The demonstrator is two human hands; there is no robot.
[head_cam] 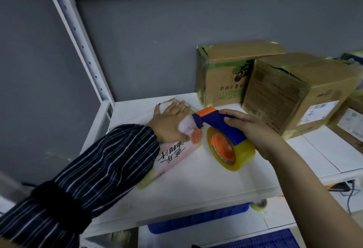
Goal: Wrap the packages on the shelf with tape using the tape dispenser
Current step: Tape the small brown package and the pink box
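Pink package (172,155) under left hand (170,122); dispenser (222,130) beside.

- Oversleeve (102,165), worn on the left: dark navy cloth, thin pale stripes crossing in a loose check.
- Cuff (152,135): gathered close at the wrist, cloth puckered behind it.
- Upper band (60,202): broad, black, ruched, at the sleeve's near end.
- Left hand (169,122): bare.
- Right hand (253,130) and forearm (306,185): bare, uncovered to the frame edge.

One tape dispenser (213,123), one pink flat package (172,155), at least three cardboard boxes (222,78), two hands (169,124), one loose tape roll (260,204).
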